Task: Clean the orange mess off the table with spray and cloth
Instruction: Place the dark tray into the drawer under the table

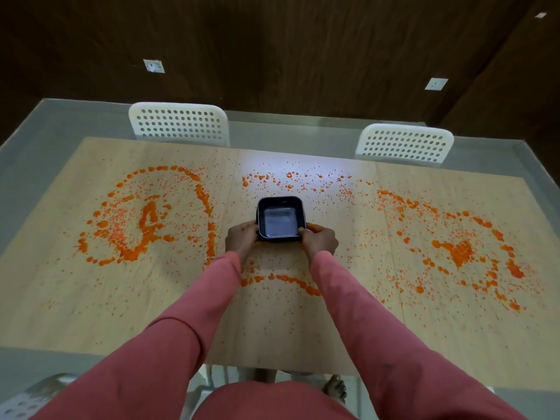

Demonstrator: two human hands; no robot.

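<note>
A dark square tray [280, 218] sits between the two hands at the middle of the table [303, 334]. Its inside shows a pale, glossy floor; whether that is liquid or just a reflection of the light is hard to tell, and nothing else shows in it.

The left hand [241, 241] grips the tray's near left corner, fingers curled round the wall. The right hand [320, 242] grips the near right corner, thumb hooked over the rim and the fingers wrapped beneath. Both arms reach forward in pink sleeves [169, 338].

The orange mess [145, 225] lies all round the grip. To the left of the hands, a broad ring of blobs encloses a thick smear at its centre, and the ring's right edge runs just beside the left hand. Beyond the tray, fine orange specks scatter across a bright patch of the tabletop. To the right of the hands, well apart, a second loop of blobs surrounds another dense patch. Nearer than the hands, between the two forearms, a curved line of orange drops crosses the wood.

Two white perforated chairs [178, 124] stand at the table's far side, beyond the tray.
</note>
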